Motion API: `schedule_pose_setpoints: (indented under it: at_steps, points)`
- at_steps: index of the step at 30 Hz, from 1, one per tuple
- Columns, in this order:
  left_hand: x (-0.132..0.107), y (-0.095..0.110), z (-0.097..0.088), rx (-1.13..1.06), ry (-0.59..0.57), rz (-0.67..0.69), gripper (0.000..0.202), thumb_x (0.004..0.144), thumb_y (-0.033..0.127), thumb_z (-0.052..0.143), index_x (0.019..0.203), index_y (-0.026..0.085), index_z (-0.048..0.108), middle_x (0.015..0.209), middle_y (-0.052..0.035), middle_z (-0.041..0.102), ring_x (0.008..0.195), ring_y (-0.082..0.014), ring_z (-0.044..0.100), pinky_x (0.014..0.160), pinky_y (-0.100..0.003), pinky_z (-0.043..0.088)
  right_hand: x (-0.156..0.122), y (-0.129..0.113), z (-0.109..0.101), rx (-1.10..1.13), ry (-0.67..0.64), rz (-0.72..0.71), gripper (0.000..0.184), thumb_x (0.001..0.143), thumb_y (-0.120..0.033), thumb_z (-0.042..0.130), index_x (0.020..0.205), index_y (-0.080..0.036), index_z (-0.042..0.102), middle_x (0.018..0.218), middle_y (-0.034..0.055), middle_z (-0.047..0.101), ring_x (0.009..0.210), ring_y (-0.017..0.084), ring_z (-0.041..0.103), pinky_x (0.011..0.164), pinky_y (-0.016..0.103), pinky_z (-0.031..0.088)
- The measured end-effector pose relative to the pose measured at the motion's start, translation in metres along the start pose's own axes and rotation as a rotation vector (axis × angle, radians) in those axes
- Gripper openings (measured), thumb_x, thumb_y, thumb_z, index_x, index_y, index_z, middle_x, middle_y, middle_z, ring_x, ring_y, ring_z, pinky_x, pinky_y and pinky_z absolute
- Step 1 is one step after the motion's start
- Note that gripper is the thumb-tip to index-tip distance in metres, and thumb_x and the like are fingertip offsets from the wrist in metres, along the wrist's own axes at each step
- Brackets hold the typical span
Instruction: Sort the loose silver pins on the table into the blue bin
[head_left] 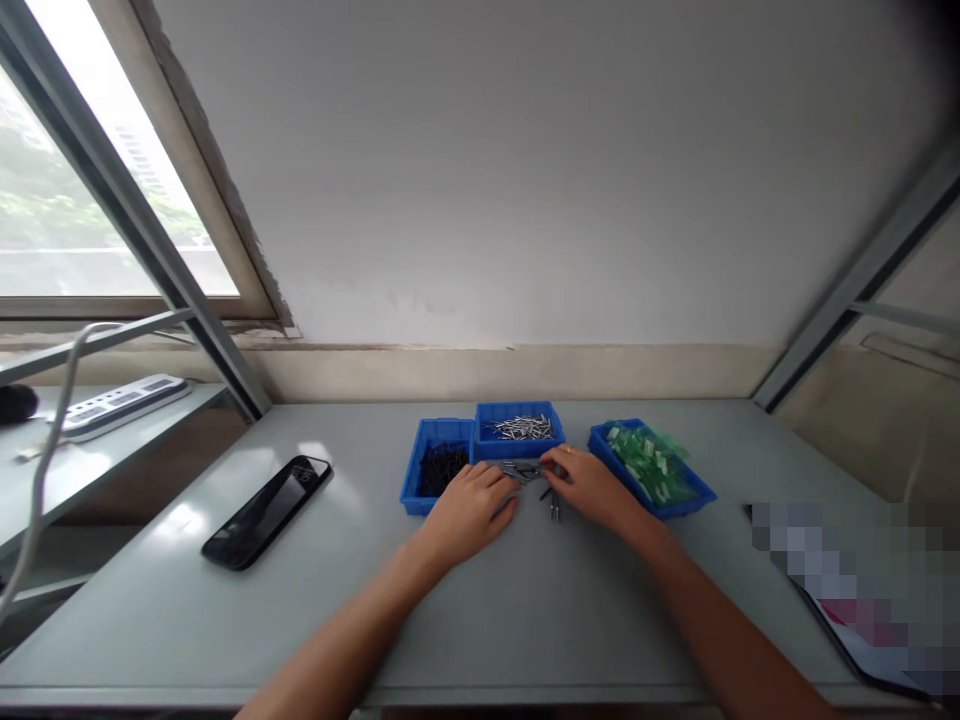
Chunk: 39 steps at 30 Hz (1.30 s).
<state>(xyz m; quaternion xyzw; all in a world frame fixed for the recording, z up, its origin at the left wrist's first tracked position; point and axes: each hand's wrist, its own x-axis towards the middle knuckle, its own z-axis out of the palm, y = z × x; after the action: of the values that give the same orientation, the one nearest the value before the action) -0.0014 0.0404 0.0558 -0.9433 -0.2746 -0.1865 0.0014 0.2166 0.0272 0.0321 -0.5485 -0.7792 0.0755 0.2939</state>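
My left hand lies low over the table, just right of a blue bin that holds small black parts. Its fingers are bent forward, with the thumb apart from them and nothing visible between. My right hand has its fingertips drawn together at a small pile of slim metal pieces; what it pinches is too small to make out. Closer to me, a few pin-like metal pieces lie under the right fingers. Behind both hands is a blue bin of loose silvery pins.
At the right, a third blue bin holds green plastic packets. A black phone lies on the grey table at the left. A power strip rests on the side shelf. A blurred flat item lies at the right edge.
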Motion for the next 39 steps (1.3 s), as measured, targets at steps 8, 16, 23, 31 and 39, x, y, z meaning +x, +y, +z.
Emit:
schedule_pose_setpoints:
  at_steps: [8,16,23,31,39]
  points:
    - [-0.001,-0.001,0.002,-0.003,-0.033,0.001,0.018,0.089,0.023,0.047,0.099,0.018,0.061,0.089,-0.0046,0.062,0.086,-0.0198,0.056,0.074,-0.034,0.043,-0.005,0.003,0.000,0.000,-0.248,-0.020,0.029,0.078,-0.006,0.048,0.097,-0.019,0.065,0.096,0.0065,0.065,0.088,0.019,0.061,0.077,0.030,0.047]
    - [0.000,0.000,0.000,0.000,-0.059,-0.010,0.019,0.089,0.023,0.045,0.100,0.019,0.060,0.090,-0.0048,0.062,0.088,-0.0200,0.055,0.075,-0.034,0.043,-0.001,0.000,0.000,-0.010,-0.308,0.028,0.031,0.084,-0.008,0.042,0.104,-0.015,0.064,0.103,0.0099,0.063,0.096,0.020,0.058,0.087,0.032,0.043]
    - [0.000,0.000,0.000,0.008,-0.040,-0.031,0.020,0.090,0.024,0.044,0.100,0.019,0.060,0.089,-0.0055,0.062,0.087,-0.0206,0.055,0.076,-0.035,0.043,-0.001,-0.004,-0.002,0.027,-0.203,-0.034,0.025,0.087,-0.013,0.042,0.099,-0.017,0.063,0.096,0.0066,0.062,0.090,0.018,0.058,0.081,0.030,0.044]
    - [0.000,0.000,0.003,-0.015,0.040,-0.088,0.020,0.091,0.029,0.046,0.101,0.018,0.058,0.092,-0.0058,0.061,0.087,-0.0208,0.054,0.078,-0.036,0.044,0.001,-0.021,-0.003,0.302,-0.084,-0.133,0.018,0.088,-0.015,0.046,0.090,-0.020,0.063,0.086,0.0033,0.064,0.080,0.014,0.059,0.073,0.026,0.046]
    - [0.000,-0.005,0.007,-0.064,0.125,-0.063,0.018,0.091,0.025,0.044,0.093,0.018,0.061,0.089,-0.0054,0.060,0.084,-0.0188,0.053,0.076,-0.034,0.044,-0.001,-0.027,0.001,0.494,-0.091,-0.047,0.015,0.088,-0.024,0.049,0.091,-0.021,0.063,0.087,0.0029,0.064,0.080,0.014,0.058,0.066,0.024,0.046]
